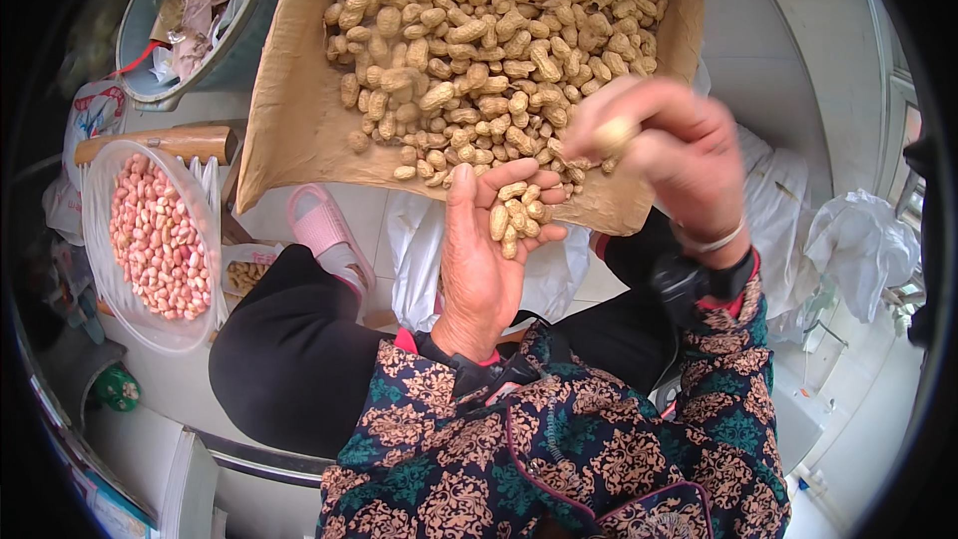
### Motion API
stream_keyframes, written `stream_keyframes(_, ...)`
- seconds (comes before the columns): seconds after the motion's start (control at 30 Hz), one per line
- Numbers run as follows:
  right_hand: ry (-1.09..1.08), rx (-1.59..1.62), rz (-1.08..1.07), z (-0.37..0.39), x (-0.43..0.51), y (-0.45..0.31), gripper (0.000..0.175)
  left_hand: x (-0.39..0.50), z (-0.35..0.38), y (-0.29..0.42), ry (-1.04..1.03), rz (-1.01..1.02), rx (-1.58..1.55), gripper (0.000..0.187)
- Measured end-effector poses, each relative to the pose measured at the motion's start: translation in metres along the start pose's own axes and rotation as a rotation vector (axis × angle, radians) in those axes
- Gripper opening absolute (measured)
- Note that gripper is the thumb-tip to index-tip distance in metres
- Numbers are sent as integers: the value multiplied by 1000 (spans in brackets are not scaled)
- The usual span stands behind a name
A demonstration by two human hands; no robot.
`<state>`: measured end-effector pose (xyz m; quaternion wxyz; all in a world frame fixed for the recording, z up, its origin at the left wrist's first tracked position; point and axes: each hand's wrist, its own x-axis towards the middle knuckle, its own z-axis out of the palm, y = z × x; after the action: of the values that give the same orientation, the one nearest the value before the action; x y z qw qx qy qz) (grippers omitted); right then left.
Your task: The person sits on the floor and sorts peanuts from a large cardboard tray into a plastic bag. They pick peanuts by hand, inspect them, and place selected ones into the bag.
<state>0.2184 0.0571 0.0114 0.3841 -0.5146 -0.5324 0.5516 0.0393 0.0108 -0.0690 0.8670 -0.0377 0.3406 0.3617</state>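
Several unshelled peanuts (516, 215) rest in the cupped palm of my left hand (479, 277), its fingers spread at the near edge of a brown cardboard sheet (299, 120). To the right and a little higher, my right hand (681, 150) is blurred by motion. A pale peanut (615, 136) shows between its thumb and fingers. Beyond both hands, a large heap of unshelled peanuts (479, 37) covers much of the cardboard, whose edges curl up at the sides. A bracelet circles my right wrist.
Shelled pink peanut kernels (161, 239) fill a clear plastic bowl (97, 254) at left, beside a wooden bar (157, 144). Behind it stands a grey bucket (135, 67) with crumpled waste. White plastic bags (861, 239) hang at right. A pink slipper (329, 224) is on the tiled floor.
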Motion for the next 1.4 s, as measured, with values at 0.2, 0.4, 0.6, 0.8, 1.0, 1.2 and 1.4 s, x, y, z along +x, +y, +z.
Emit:
stream_keyframes(0.2, 172, -399, 117, -13, 2, 2, 10, 0, -1, 2, 43, 23, 40, 50)
stream_keyframes(0.4, -89, -304, 166, 2, -2, 8, 9, -3, 1, 0, 27, 24, 84, 40)
stream_keyframes(0.6, -48, -346, 119, 17, -7, 28, 10, 1, -1, -3, -49, 24, 38, 28)
stream_keyframes(0.8, 38, 77, 256, 31, -12, 45, 15, 2, -2, -5, -90, 8, -54, 26)
stream_keyframes(1.0, 169, 217, 363, 38, -23, 44, 18, 4, -3, -8, -56, 22, -32, 26)
stream_keyframes(1.2, 298, 239, 375, 23, -19, 44, 23, 5, -2, -10, -10, -15, 6, 27)
stream_keyframes(1.4, 327, 188, 433, 7, -18, 40, 18, 6, -6, -8, -13, -76, -171, 29)
